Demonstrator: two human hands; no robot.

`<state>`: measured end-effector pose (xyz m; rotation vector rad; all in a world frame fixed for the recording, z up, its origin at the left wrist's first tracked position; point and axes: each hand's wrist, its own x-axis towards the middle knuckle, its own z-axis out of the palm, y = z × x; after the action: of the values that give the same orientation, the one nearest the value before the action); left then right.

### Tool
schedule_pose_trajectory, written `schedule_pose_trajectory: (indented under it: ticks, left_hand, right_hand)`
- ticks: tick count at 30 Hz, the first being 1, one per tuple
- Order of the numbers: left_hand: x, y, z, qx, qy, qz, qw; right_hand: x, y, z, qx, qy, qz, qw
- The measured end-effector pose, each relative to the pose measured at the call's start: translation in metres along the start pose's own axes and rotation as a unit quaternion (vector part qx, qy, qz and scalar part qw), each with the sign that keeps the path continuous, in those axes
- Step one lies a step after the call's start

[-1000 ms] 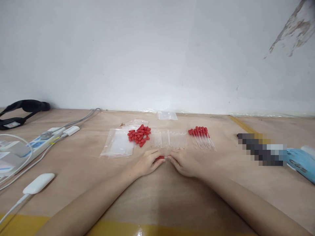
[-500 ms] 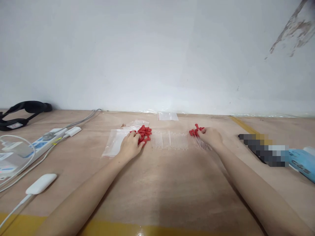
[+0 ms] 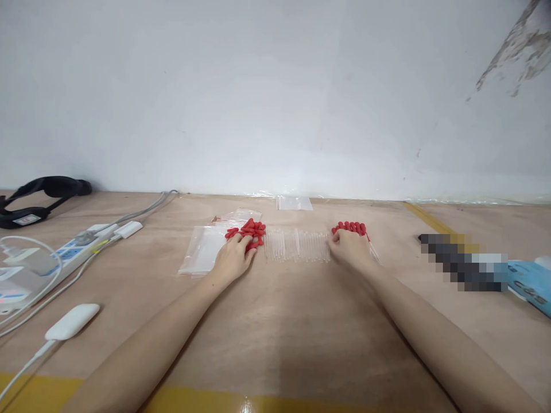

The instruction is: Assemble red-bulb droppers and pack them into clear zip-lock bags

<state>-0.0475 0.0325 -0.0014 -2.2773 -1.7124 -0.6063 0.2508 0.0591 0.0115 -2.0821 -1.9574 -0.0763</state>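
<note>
Red rubber dropper bulbs [image 3: 245,230] lie heaped left of centre. On the near side of this heap rests my left hand [image 3: 232,257], its fingers over the bulbs and its thumb apart. Beside the heap, clear glass dropper tubes [image 3: 297,245] lie side by side in a row. My right hand [image 3: 349,248] is at the row's right end, thumb and fingertips pinched together at the last tube; whether that tube is between them is hard to see. Just beyond the right hand lie several droppers fitted with red bulbs [image 3: 353,227], their glass stems partly hidden under the hand.
Clear zip bags [image 3: 198,252] lie left of the bulbs, and another small bag [image 3: 295,203] lies by the wall. A power strip [image 3: 71,252] with cables, a white charger [image 3: 72,322] and a black strap-like headset [image 3: 47,189] are at the left. A blue packet [image 3: 531,284] lies right.
My right hand has let go of a red-bulbed dropper, now lying with the others, and has moved left to the tube row's end. My left hand has barely shifted on the bulbs.
</note>
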Motion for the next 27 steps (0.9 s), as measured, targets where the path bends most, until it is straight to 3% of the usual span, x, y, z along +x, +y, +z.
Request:
schedule_pose_trajectory:
  ticks: [8, 15, 20, 24, 27]
  left_hand:
    - [0.001, 0.001, 0.005, 0.022, 0.024, 0.030, 0.999]
    - [0.003, 0.004, 0.001, 0.022, 0.034, 0.005, 0.999]
    - [0.000, 0.016, -0.007, -0.074, 0.061, 0.044, 0.994]
    - [-0.014, 0.039, -0.011, -0.160, 0.000, 0.079, 0.984]
    - [-0.024, 0.051, -0.007, -0.181, -0.045, 0.120, 0.975]
  right_hand:
    - [0.003, -0.007, 0.005, -0.009, -0.049, 0.034, 0.998]
    - [0.008, -0.007, 0.010, 0.015, -0.065, 0.065, 0.996]
    - [0.009, -0.009, 0.013, 0.005, -0.059, 0.058, 0.997]
    - [0.004, -0.011, 0.007, 0.004, -0.024, 0.035, 0.999]
    - [-0.004, -0.013, 0.001, 0.060, 0.025, -0.011, 0.998]
